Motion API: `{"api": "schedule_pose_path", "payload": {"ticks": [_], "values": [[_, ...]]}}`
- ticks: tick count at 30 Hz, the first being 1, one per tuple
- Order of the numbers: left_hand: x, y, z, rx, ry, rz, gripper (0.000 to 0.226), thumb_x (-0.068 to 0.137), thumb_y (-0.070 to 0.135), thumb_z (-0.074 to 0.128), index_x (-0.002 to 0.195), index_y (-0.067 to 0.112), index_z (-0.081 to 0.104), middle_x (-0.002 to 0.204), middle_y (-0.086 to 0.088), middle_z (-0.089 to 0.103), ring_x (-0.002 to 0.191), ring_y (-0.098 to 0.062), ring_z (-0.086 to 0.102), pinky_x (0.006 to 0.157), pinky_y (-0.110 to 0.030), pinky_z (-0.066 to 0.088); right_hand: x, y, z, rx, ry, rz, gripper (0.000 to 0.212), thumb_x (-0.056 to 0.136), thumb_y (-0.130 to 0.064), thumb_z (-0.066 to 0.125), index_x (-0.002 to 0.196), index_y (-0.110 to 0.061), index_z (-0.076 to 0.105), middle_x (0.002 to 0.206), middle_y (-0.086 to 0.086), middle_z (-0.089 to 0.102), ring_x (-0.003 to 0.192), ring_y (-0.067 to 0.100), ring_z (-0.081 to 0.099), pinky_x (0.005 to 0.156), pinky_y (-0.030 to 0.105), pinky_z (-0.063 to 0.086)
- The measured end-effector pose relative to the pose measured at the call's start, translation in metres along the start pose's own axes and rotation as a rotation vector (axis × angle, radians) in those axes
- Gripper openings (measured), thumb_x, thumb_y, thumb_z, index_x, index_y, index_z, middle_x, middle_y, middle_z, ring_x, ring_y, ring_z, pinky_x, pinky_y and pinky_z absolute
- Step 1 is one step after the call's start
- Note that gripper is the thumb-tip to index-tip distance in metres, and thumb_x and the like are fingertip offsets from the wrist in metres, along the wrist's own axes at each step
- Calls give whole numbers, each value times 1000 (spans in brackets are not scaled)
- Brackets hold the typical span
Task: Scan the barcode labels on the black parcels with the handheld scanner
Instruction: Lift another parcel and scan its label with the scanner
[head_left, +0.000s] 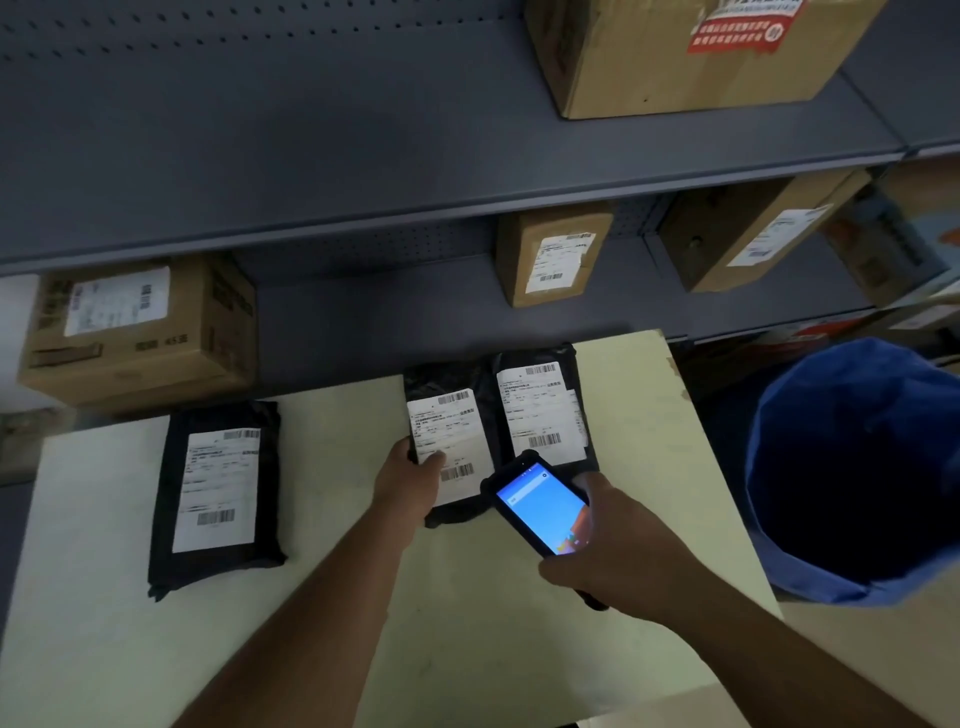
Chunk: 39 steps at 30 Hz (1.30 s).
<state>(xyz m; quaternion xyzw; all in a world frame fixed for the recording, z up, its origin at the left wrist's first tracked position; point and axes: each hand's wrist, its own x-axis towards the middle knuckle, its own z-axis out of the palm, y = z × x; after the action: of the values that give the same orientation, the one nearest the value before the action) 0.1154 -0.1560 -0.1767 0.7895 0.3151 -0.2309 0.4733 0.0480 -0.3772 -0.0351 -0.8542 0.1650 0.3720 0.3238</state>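
Two hands: left hand (410, 478) grips middle parcel (447, 415), right hand (613, 540) holds scanner (540, 506).

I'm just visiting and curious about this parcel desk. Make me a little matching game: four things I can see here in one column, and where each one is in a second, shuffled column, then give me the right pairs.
Things:
1. handheld scanner
2. middle black parcel
3. blue bin
4. big cardboard box

Places:
A. on the top shelf
B. in the right hand
C. beside the table, at the right
D. on the table, under the left hand

Pairs: 1-B, 2-D, 3-C, 4-A
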Motion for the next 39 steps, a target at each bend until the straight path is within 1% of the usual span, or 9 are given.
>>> {"api": "schedule_pose_path", "payload": {"ticks": [2,5,8,11,17,27,32,36,39], "values": [[-4,-1,-10,1,25,-3,60,102,30,61,158,22,41,156,-8,54,130,-32,61,98,-38,54,-1,-7,4,-17,-7,-6,70,68,-32,82,128,-30,46,100,-3,65,56,22,69,59,35,59],[-6,-7,-33,-55,69,-2,70,102,30,61,164,24,30,164,-6,44,142,-29,51,111,-39,44,-2,-22,15,-26,-18,-40,59,66,-33,81,116,-27,50,99,-1,65,49,17,63,59,36,56],[-7,-20,-66,-83,132,18,62,103,30,60,160,24,38,158,-5,51,137,-27,56,107,-34,44,-3,-44,28,-71,-26,-74,54,65,-34,81,109,-26,51,99,-1,64,49,20,64,57,36,55],[-9,-36,-101,-90,175,32,57,104,29,59,158,23,40,155,-5,54,135,-26,56,102,-32,44,-5,-68,45,-119,-38,-113,61,66,-36,82,117,-26,51,100,-3,64,67,28,76,65,42,63],[-13,-68,-162,-133,255,-15,57,104,30,57,158,23,41,155,-4,54,136,-29,54,108,-41,49,-12,-109,83,-236,-40,-202,64,66,-42,80,121,-26,52,97,-7,66,84,14,72,79,44,65],[-2,-108,-225,-52,386,-30,46,102,23,60,147,14,54,141,-9,62,120,-31,64,82,-31,48,-9,-154,125,-374,-58,-262,61,73,-43,79,123,-25,48,100,-10,62,88,12,68,77,37,59],[7,-118,-242,76,445,-70,58,91,42,64,141,15,58,134,-15,61,121,-40,62,99,-52,55,-6,-165,140,-388,-59,-255,68,71,-45,79,127,-25,47,102,-7,61,90,15,68,80,40,60],[17,-117,-247,105,400,-142,67,92,42,69,148,9,50,142,-18,54,130,-42,55,104,-53,49,-2,-169,146,-385,-46,-245,62,70,-43,79,121,-26,46,100,-6,62,86,15,69,74,38,59],[32,-122,-247,39,345,-180,74,81,52,72,141,11,54,134,-14,59,121,-40,61,99,-56,56,1,-173,149,-389,-45,-230,63,71,-43,79,122,-26,46,99,-7,63,82,14,71,72,38,60]]}}
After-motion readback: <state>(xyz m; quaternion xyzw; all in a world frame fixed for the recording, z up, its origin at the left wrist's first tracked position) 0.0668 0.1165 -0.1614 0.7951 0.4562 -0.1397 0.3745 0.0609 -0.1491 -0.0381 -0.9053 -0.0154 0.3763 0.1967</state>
